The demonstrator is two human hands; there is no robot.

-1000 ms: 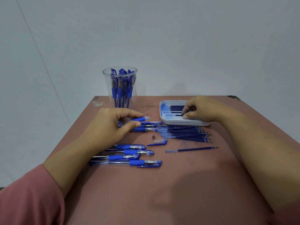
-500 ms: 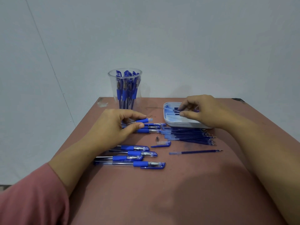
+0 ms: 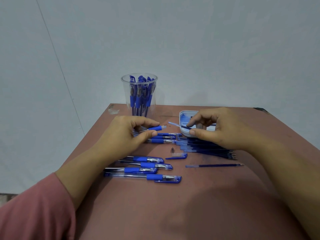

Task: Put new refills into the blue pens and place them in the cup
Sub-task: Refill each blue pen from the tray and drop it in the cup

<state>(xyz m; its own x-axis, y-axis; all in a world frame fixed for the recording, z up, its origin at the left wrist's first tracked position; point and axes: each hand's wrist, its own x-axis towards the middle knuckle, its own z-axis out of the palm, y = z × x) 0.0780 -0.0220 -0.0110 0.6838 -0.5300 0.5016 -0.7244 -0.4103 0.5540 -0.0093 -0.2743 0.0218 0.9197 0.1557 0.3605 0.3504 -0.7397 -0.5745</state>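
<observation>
My left hand [image 3: 126,134] grips an open blue pen barrel [image 3: 158,127], its open end pointing right. My right hand [image 3: 220,129] pinches a thin blue refill [image 3: 176,125] between thumb and forefinger, its clear end a short gap from the barrel's mouth. Behind my right hand sits the white refill tray [image 3: 183,116], partly hidden. A clear cup [image 3: 139,94] with several blue pens stands at the table's back. Several capped blue pens [image 3: 147,168] lie in front of my left hand.
A pile of loose refills [image 3: 207,149] lies below the tray, one single refill [image 3: 214,165] nearer me. A small metal pen tip [image 3: 172,150] and a blue cap [image 3: 178,156] lie at the middle of the reddish-brown table [image 3: 173,205].
My right hand lifted a refill out of the tray and carried it left toward the barrel. My left hand raised the barrel slightly.
</observation>
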